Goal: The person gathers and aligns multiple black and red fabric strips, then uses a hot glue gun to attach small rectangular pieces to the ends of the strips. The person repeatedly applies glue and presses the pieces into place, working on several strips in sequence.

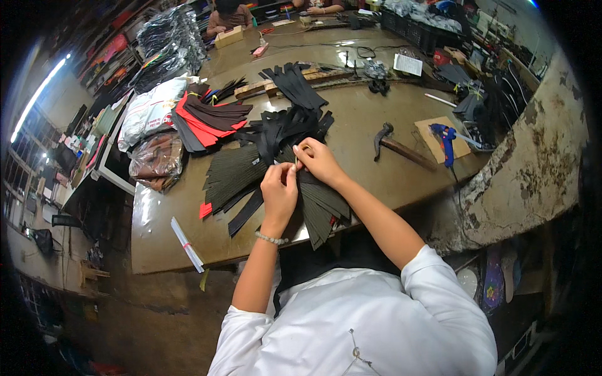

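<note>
My left hand (279, 191) and my right hand (318, 161) meet over bundles of strips at the table's middle. Fingertips of both pinch close together, with a thin yellowish piece (296, 160) showing between them; its kind is too small to make out. Under and left of the hands fans a bundle of dark green ribbed strips (233, 177). More green strips (321, 210) spread below my right wrist, toward the near edge. Black strips (276, 128) lie in a loose heap just beyond my fingers, and another black bundle (295, 86) rests farther back.
Red, brown and grey strips (210, 119) lie left, beside plastic-wrapped goods (157, 156). A hammer (401, 147) and a blue glue gun (446, 144) on cardboard (461, 147) sit right. White sticks (187, 244) lie near left. Two people (231, 19) (320, 6) sit across the table.
</note>
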The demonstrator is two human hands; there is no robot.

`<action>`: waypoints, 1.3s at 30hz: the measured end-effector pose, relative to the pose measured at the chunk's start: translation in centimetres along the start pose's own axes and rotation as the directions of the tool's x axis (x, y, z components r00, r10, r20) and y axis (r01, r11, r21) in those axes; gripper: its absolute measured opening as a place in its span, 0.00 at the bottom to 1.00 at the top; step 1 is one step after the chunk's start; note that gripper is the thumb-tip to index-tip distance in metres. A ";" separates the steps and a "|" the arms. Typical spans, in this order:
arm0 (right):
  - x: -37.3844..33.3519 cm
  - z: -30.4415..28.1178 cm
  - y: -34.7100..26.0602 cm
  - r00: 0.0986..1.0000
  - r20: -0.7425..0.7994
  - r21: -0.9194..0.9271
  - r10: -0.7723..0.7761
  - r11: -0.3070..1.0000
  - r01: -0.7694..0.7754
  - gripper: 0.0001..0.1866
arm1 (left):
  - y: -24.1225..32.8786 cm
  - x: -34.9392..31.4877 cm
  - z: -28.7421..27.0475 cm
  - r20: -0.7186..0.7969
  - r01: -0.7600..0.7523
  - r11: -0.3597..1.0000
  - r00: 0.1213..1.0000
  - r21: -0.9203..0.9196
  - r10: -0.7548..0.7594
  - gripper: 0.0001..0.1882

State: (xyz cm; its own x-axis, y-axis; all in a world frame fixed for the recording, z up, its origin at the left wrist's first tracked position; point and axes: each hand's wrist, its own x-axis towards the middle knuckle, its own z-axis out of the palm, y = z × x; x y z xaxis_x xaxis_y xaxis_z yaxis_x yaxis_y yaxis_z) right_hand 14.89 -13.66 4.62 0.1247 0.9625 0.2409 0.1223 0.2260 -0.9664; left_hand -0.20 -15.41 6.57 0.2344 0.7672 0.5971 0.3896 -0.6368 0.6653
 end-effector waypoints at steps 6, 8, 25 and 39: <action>-3.7 -1.4 -0.9 0.982 0.045 0.139 -0.182 0.975 0.174 0.16 | -0.3 -0.8 -1.1 0.481 0.670 0.243 0.697 -0.701 -0.532 0.10; -4.3 -1.4 -1.4 0.972 0.088 0.030 -0.218 0.976 0.216 0.13 | -0.3 -1.0 -1.4 0.515 0.692 0.245 0.687 -0.679 -0.514 0.11; -3.3 -3.6 -3.8 0.962 0.204 -0.392 -0.179 0.886 0.248 0.04 | -1.6 -1.1 -4.9 0.244 0.242 0.970 0.943 -0.033 -0.227 0.06; -0.7 -2.5 -2.9 0.932 0.355 0.256 -0.067 0.966 -0.028 0.08 | -4.2 2.0 -4.5 0.596 0.585 0.435 0.793 -0.685 -0.127 0.13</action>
State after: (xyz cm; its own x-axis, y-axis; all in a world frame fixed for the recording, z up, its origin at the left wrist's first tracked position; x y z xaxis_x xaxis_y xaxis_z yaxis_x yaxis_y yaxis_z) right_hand 16.93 -15.34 7.46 -0.2415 0.9355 0.2577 -0.1374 0.2299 -0.9635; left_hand -5.33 -11.54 7.02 0.6673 0.7348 0.1211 -0.3033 0.1196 0.9454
